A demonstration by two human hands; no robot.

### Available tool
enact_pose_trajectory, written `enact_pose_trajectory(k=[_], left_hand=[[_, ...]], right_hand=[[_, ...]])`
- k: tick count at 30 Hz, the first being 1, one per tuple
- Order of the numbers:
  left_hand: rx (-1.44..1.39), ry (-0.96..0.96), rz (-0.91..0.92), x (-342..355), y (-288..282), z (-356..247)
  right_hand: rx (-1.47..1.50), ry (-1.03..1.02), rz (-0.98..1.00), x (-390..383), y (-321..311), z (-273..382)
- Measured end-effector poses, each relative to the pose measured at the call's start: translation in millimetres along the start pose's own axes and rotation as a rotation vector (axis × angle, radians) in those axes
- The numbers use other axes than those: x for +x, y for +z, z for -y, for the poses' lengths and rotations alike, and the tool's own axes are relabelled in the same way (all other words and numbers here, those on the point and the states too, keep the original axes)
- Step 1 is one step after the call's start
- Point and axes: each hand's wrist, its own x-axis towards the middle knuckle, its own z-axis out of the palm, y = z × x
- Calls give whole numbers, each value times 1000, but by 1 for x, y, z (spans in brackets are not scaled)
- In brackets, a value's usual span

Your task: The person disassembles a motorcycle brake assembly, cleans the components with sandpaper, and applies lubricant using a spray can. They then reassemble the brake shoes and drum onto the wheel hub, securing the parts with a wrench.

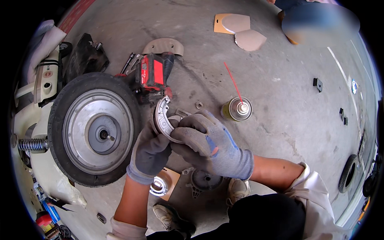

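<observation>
A curved silver brake shoe (pixel 162 117) is held up between my two gloved hands, above the floor and just right of the wheel. My left hand (pixel 150 156) grips its lower left side, with the fingers closed. My right hand (pixel 216 146) closes round the shoe's lower end, its fingertips bent in near the left thumb. Part of the shoe is hidden behind the gloves. Left of my hands lies a wheel (pixel 99 124) with a black tyre, a silver hub and an axle pointing up. Beyond the shoe rests a red and black power tool (pixel 152 72).
A spray can (pixel 237 110) with a red straw stands right of my hands. Below them lie a dark round brake plate (pixel 207 181) and cardboard (pixel 172 182) with silver curved parts. A scooter body (pixel 46 132) borders the left. At the far right, someone sits near torn cardboard (pixel 250 40).
</observation>
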Motion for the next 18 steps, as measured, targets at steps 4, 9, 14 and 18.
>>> enact_pose_trajectory(k=[4,9,14,18], left_hand=[[0,29,-37,6,8,-1],[120,24,-58,4,1,-2],[351,44,-123,5,13,-8],[631,71,-260,7,25,-12]], right_hand=[[-36,2,-205,-3,2,5],[-88,-5,43,-2,-8,4],[-72,12,16,-8,-7,4],[-73,-38,-47,-6,1,-6]])
